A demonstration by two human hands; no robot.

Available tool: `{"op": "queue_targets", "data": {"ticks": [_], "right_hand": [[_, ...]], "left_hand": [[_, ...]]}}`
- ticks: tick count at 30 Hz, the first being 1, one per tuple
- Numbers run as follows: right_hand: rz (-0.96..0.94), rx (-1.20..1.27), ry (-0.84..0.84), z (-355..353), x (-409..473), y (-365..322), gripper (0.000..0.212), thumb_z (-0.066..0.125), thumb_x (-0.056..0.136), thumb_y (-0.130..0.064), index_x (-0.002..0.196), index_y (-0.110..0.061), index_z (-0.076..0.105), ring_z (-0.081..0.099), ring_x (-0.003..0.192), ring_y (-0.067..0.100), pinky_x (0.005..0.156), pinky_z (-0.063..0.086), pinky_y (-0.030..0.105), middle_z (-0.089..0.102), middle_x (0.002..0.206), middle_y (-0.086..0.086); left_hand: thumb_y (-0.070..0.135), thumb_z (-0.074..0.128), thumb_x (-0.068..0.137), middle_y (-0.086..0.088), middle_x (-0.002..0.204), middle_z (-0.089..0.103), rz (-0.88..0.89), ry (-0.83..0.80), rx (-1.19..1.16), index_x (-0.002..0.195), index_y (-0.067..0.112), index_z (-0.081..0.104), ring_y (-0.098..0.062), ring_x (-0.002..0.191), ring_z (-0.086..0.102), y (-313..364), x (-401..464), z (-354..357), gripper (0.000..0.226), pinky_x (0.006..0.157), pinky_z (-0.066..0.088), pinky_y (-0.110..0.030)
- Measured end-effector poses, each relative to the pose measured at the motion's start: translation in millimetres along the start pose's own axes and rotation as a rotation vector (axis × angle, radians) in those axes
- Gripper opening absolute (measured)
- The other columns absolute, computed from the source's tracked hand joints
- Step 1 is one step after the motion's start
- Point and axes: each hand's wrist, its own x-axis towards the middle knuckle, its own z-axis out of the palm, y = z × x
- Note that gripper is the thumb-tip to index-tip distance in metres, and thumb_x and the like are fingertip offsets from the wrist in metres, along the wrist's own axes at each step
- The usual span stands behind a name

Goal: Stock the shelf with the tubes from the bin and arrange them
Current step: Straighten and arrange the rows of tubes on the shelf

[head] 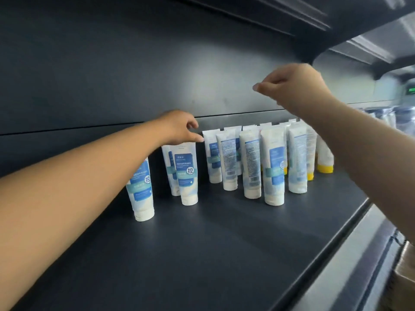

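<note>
The dark shelf (pixel 224 254) shows a broad bare stretch along its front edge, running from the lower left up to the rounded metal lip at the right, with nothing standing between that edge and the first of the tubes. Nearest the front edge, toward the left, one white tube with a blue label (pixel 141 194) stands cap down, partly crossed by the left forearm. Just behind it and to the right stands a pair of tubes (pixel 186 173), one close behind the other, with a gap of bare shelf on each side. The left hand (pixel 179 129) hovers over this pair, its fingers loosely curled and pointing down, the fingertips at or just above the crimped top of the front tube; whether they pinch it cannot be told. Further right, a tighter cluster of white-capped tubes (pixel 251 162) stands in staggered rows toward the back wall, some labels turned forward and some turned away. At the right end of that cluster, near the shelf's back right corner, a few yellow-capped tubes (pixel 324 160) stand, one of them tilted. Above the cluster, well clear of the tube tops and below the upper shelf, the right hand (pixel 292 84) hangs in the air with fingers curled inward and thumb against them, holding nothing visible.
</note>
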Motion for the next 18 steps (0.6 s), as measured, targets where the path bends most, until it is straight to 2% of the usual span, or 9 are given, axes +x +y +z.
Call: {"op": "queue_targets", "data": {"ticks": [2, 4, 8, 13, 18], "right_hand": [[0.025, -0.035, -0.023, -4, -4, 12, 0.024, 0.059, 0.086, -0.037, 0.084, -0.014, 0.065, 0.055, 0.075, 0.021, 0.060, 0.038, 0.023, 0.067, 0.095, 0.013], [0.063, -0.051, -0.047, -4, -7, 22, 0.019, 0.060, 0.086, -0.037, 0.081, -0.019, 0.063, 0.057, 0.075, 0.025, 0.063, 0.038, 0.024, 0.068, 0.098, 0.016], [0.138, -0.032, -0.094, 0, -10, 36, 0.029, 0.059, 0.087, -0.033, 0.093, -0.007, 0.069, 0.060, 0.084, 0.030, 0.069, 0.039, 0.026, 0.066, 0.094, 0.017], [0.160, 0.017, -0.104, 7, -8, 46, 0.025, 0.061, 0.086, -0.032, 0.091, -0.009, 0.069, 0.057, 0.080, 0.022, 0.070, 0.040, 0.026, 0.061, 0.085, 0.008], [0.169, 0.013, -0.097, 8, -6, 54, 0.021, 0.060, 0.086, -0.034, 0.087, -0.014, 0.066, 0.055, 0.079, 0.019, 0.065, 0.040, 0.025, 0.061, 0.085, 0.006]], "left_hand": [[0.033, 0.063, 0.085, -0.007, 0.127, 0.058, -0.019, -0.041, 0.037, 0.123, 0.009, 0.057, -0.023, 0.116, 0.053, -3, 9, 7, 0.045, 0.098, 0.041, -0.030], [0.030, 0.064, 0.085, -0.006, 0.119, 0.063, -0.041, -0.050, 0.039, 0.113, 0.010, 0.064, -0.023, 0.109, 0.056, -7, 14, 12, 0.034, 0.093, 0.043, -0.031], [0.030, 0.066, 0.083, -0.003, 0.113, 0.067, -0.089, -0.006, -0.018, 0.106, 0.013, 0.069, -0.021, 0.106, 0.058, -12, 18, 17, 0.028, 0.088, 0.043, -0.030], [0.032, 0.064, 0.085, -0.004, 0.112, 0.065, -0.138, 0.019, 0.011, 0.104, 0.014, 0.068, -0.021, 0.104, 0.056, -13, 22, 21, 0.027, 0.077, 0.039, -0.026], [0.036, 0.062, 0.085, -0.007, 0.115, 0.064, -0.132, -0.012, 0.052, 0.106, 0.012, 0.067, -0.023, 0.106, 0.055, -14, 26, 21, 0.032, 0.082, 0.041, -0.028]]}}
